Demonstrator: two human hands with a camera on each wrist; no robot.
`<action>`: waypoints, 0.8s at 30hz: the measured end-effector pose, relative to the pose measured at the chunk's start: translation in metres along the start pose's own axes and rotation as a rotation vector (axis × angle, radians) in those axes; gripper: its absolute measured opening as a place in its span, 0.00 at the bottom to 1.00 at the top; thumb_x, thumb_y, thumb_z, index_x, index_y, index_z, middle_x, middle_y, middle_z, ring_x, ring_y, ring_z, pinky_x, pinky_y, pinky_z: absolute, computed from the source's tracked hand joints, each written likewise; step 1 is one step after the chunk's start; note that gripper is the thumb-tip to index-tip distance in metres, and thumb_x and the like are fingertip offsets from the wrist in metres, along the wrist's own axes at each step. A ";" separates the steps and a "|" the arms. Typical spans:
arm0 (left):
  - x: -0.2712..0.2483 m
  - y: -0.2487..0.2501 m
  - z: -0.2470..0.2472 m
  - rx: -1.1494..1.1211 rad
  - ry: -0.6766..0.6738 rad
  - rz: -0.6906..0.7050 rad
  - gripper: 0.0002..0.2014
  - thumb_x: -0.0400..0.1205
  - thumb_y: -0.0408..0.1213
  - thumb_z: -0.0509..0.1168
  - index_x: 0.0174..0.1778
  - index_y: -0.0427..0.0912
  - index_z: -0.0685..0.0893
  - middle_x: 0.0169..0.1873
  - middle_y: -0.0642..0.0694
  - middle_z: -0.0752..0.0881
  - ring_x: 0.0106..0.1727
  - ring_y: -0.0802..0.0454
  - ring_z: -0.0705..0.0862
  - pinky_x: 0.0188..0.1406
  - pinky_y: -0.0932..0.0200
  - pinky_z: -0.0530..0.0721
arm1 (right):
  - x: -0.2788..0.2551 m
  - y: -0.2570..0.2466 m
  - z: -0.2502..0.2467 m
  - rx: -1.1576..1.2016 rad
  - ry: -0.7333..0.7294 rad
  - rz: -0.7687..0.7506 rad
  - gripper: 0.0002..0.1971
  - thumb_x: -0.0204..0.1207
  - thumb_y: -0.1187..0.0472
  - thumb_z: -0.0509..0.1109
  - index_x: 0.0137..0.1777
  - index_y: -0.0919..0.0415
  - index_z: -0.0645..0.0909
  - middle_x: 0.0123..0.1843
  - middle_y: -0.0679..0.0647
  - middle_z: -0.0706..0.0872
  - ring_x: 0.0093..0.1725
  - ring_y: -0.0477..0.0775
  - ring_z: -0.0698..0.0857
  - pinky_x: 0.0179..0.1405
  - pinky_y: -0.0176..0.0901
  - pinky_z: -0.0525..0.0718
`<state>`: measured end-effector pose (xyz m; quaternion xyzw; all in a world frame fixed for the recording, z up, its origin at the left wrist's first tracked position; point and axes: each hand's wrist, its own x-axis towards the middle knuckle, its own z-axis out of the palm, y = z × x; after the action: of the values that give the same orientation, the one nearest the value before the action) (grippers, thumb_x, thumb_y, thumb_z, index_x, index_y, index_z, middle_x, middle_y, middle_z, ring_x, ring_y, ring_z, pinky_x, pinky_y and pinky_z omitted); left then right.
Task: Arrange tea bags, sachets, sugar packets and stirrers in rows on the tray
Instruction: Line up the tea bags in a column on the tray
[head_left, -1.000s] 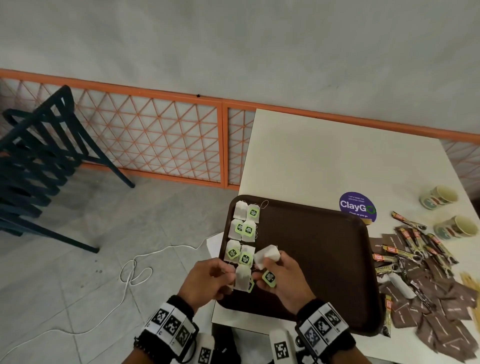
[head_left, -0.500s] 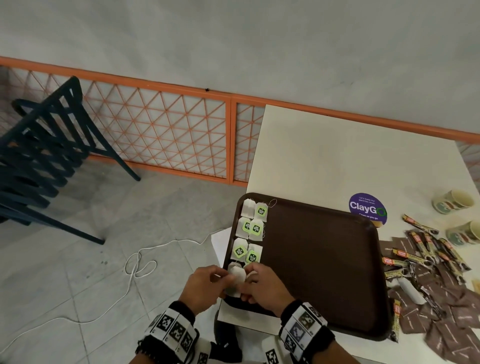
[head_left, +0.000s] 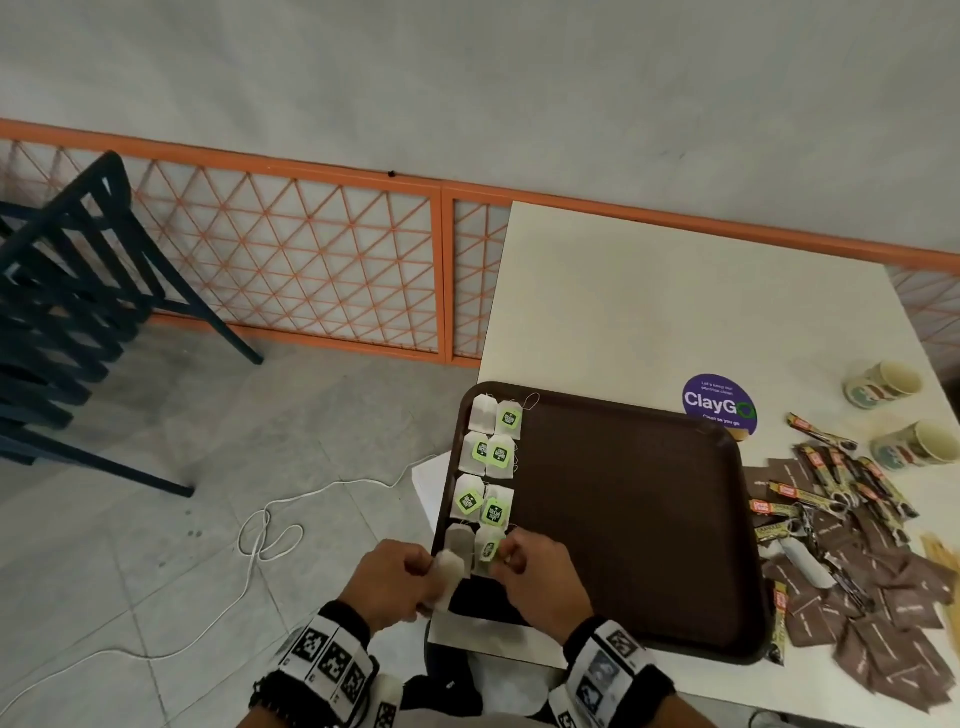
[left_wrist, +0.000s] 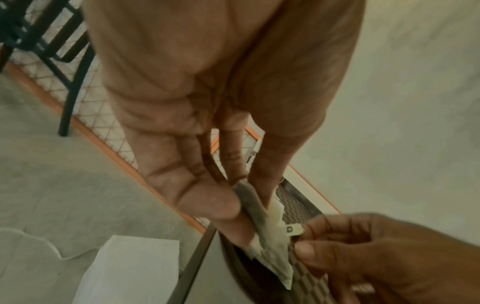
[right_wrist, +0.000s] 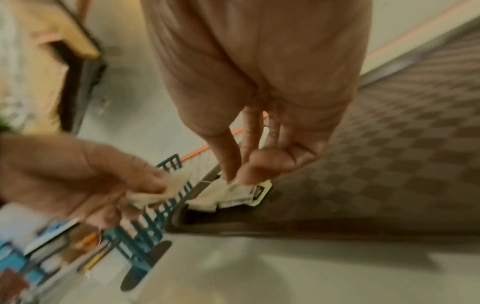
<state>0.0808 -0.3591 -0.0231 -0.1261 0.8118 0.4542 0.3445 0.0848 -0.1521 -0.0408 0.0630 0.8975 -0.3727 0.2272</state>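
Observation:
A brown tray (head_left: 623, 519) lies on the white table, with white tea bags (head_left: 491, 452) with green tags in two columns along its left edge. At the tray's near left corner my left hand (head_left: 431, 571) pinches a loose tea bag (head_left: 448, 574) between thumb and fingers; the left wrist view shows the same tea bag (left_wrist: 262, 222) held in that left hand (left_wrist: 233, 207). My right hand (head_left: 501, 558) pinches the green-tagged tea bag (head_left: 488, 548) at the near end of the right column. Close up, the right hand (right_wrist: 237, 179) grips this bag (right_wrist: 233, 197) on the tray floor.
Brown sachets and stick packets (head_left: 857, 571) lie heaped right of the tray, with wooden stirrers (head_left: 940, 561) at the table's right edge. Two paper cups (head_left: 883, 384) lie on their sides beyond them. A purple sticker (head_left: 719, 408) marks the table. A dark chair (head_left: 78, 312) and a white cable (head_left: 270, 535) occupy the floor.
My hands, pressed together over the tray's near left corner half a second ago, have parted. A fourth pair of tea bags now lies at the near end of the columns.

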 end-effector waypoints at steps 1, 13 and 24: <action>-0.002 0.002 0.000 0.057 -0.044 0.052 0.04 0.79 0.37 0.73 0.41 0.41 0.89 0.38 0.41 0.92 0.32 0.47 0.91 0.26 0.65 0.82 | 0.001 -0.004 0.004 -0.062 0.031 -0.044 0.04 0.78 0.57 0.71 0.43 0.48 0.80 0.41 0.45 0.81 0.39 0.45 0.81 0.41 0.39 0.83; 0.004 0.049 -0.011 0.518 -0.056 0.322 0.25 0.77 0.30 0.62 0.69 0.53 0.82 0.61 0.54 0.84 0.57 0.54 0.83 0.57 0.66 0.80 | 0.044 -0.015 -0.014 -0.224 0.201 -0.092 0.13 0.84 0.54 0.62 0.66 0.48 0.81 0.58 0.49 0.77 0.59 0.54 0.79 0.53 0.48 0.82; 0.037 0.056 0.019 1.006 0.005 0.183 0.21 0.80 0.42 0.62 0.70 0.47 0.75 0.63 0.44 0.84 0.62 0.39 0.84 0.57 0.45 0.81 | 0.054 -0.015 -0.015 -0.256 0.187 -0.111 0.11 0.84 0.52 0.64 0.63 0.51 0.80 0.59 0.48 0.76 0.59 0.52 0.79 0.54 0.50 0.83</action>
<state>0.0333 -0.3083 -0.0178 0.1260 0.9385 0.0354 0.3195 0.0268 -0.1552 -0.0469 0.0182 0.9569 -0.2599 0.1280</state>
